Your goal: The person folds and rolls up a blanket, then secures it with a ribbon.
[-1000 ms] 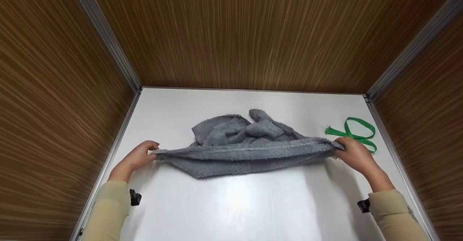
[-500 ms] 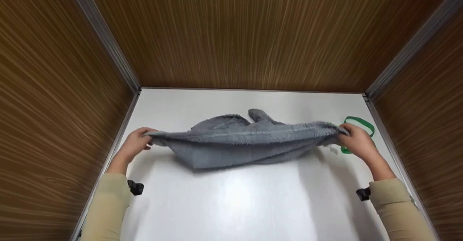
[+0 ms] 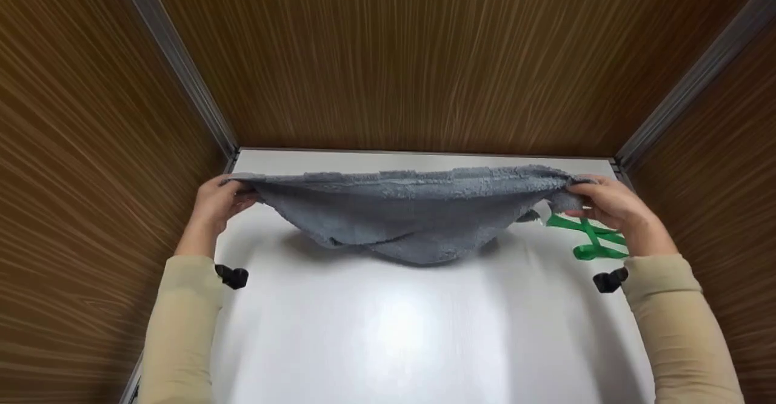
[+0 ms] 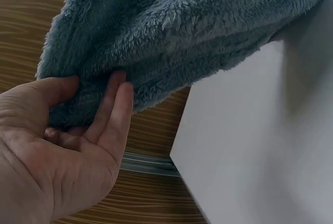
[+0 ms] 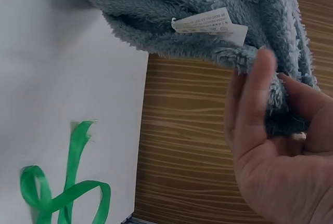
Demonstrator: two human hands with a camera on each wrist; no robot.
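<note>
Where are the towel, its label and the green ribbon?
towel [image 3: 400, 222], head view, sagging middle of the cloth.
label [image 5: 208, 24], right wrist view, centre of the white tag.
green ribbon [image 3: 591, 237], head view, crossing of its loops.

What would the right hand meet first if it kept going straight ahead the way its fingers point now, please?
Probably the wooden back wall: the right hand, pinching the grey towel, points away over the table's far edge. Depth is unclear.
</note>
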